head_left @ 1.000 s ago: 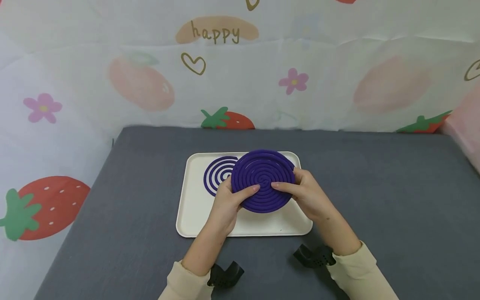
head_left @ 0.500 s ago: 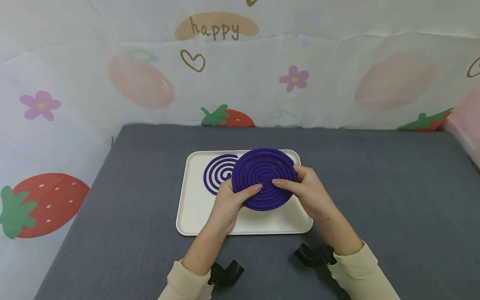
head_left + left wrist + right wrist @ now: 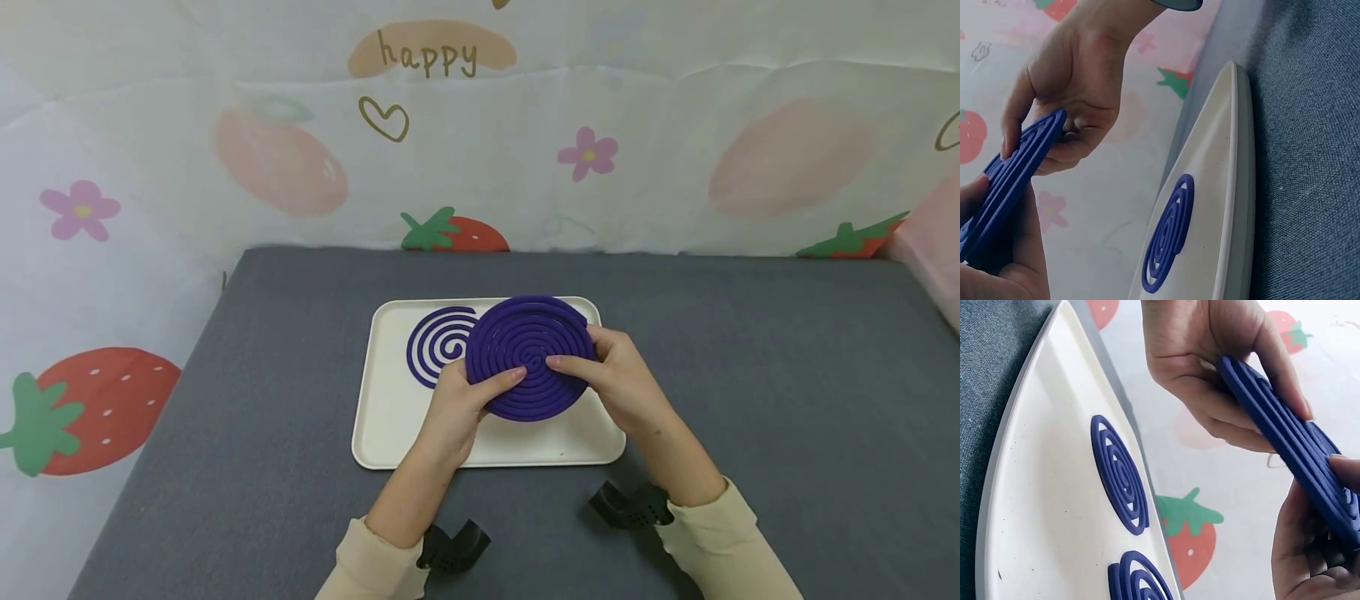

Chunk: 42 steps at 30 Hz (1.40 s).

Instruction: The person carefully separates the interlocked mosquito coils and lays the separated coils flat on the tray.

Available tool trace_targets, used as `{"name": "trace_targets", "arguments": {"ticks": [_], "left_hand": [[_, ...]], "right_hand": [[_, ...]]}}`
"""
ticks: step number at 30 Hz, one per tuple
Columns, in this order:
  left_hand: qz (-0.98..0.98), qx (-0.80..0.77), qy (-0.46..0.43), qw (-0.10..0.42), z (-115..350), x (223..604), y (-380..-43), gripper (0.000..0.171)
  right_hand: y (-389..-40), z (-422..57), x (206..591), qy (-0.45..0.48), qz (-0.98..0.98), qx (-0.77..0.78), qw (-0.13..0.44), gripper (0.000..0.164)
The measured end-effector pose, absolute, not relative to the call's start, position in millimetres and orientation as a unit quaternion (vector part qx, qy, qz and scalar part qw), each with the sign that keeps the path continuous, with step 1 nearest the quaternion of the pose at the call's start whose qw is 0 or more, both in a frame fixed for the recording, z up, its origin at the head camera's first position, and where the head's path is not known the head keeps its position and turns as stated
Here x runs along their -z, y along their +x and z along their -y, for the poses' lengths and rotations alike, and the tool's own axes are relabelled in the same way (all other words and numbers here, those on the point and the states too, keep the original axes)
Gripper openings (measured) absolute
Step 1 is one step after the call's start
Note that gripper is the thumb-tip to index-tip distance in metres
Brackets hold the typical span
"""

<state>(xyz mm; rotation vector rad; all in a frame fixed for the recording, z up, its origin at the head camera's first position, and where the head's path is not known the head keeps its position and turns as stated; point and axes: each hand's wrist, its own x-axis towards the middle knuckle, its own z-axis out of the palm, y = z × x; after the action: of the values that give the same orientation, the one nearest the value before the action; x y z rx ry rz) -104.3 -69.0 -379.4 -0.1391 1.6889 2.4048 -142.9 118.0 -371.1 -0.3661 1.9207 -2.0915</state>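
Both hands hold a round, dark purple mosquito coil disc (image 3: pixel 531 325), tightly wound, raised over a cream tray (image 3: pixel 382 417). The left hand (image 3: pixel 453 408) grips its lower left side and the right hand (image 3: pixel 618 375) its right side. Both thumbs lie on the face near the centre, while the other fingers go behind. In the left wrist view the disc (image 3: pixel 1019 175) appears almost edge-on. On the tray lies a looser purple mosquito coil (image 3: pixel 427 350) with gaps between its turns, partly covered by the held disc. A second loose coil (image 3: pixel 1141 581) shows in the right wrist view.
The tray rests on a grey cloth-covered table (image 3: pixel 262 375). Behind stands a white curtain (image 3: pixel 645 200) printed with strawberries and flowers. Black wrist cameras (image 3: pixel 453 546) sit at both cream sleeves. Small dark specks dot the tray.
The head view has shifted slightly. The held disc and both hands sit a touch further right over the tray, with the same grip.
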Motion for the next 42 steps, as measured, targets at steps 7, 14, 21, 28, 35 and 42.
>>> {"name": "trace_targets", "arguments": {"ticks": [7,14,21,28,35,42], "left_hand": [[-0.566,-0.816,-0.035,0.11,68.7,379.9,-104.9,0.047],[-0.571,-0.812,-0.025,0.115,68.8,381.5,-105.3,0.051],[-0.578,-0.805,-0.009,0.13,69.2,382.5,-105.4,0.046],[-0.571,-0.809,-0.013,0.14,69.9,382.8,-105.6,0.038],[-0.526,-0.838,0.02,0.144,73.5,381.6,-106.2,0.031],[-0.504,-0.854,0.069,0.107,75.2,379.2,-106.2,0.035]], "right_hand": [[-142.1,-120.1,369.9,-0.136,-0.665,0.722,0.138,0.025],[-142.6,-118.8,370.7,-0.139,-0.662,0.724,0.135,0.026],[-144.2,-117.9,373.3,-0.126,-0.668,0.722,0.128,0.031],[-145.5,-117.8,375.3,-0.115,-0.665,0.726,0.132,0.034],[-146.6,-121.1,374.5,-0.109,-0.638,0.75,0.136,0.028],[-147.9,-129.6,371.4,-0.094,-0.613,0.773,0.131,0.023]]}}
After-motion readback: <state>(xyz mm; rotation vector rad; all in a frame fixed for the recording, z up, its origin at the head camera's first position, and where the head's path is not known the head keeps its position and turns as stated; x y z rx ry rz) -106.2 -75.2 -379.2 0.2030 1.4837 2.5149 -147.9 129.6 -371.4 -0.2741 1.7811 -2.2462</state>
